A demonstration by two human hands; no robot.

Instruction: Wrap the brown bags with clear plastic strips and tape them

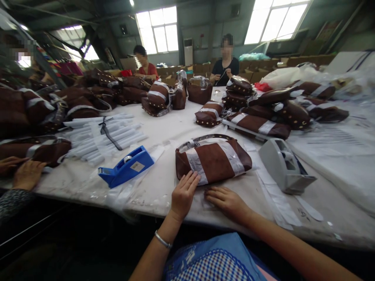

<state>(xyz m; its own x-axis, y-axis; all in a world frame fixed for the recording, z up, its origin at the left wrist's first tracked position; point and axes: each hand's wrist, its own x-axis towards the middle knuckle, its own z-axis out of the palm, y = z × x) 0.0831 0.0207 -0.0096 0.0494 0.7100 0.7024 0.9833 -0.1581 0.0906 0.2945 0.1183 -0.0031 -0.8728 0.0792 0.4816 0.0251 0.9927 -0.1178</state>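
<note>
Looking at a brown bag on the table between blue dispenser and gray dispenser. Press evenly, left hand flat on the white band; rest right hand loosely flat alongside, maybe touching.

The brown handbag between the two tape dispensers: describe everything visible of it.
The brown handbag looks leathery, with two shiny, whitish wraps across its body and a dark, studded handle arching along its top. It rests on the pale-covered table. The left hand lies on its lower left; the right hand is just in front, contact unclear.
</note>
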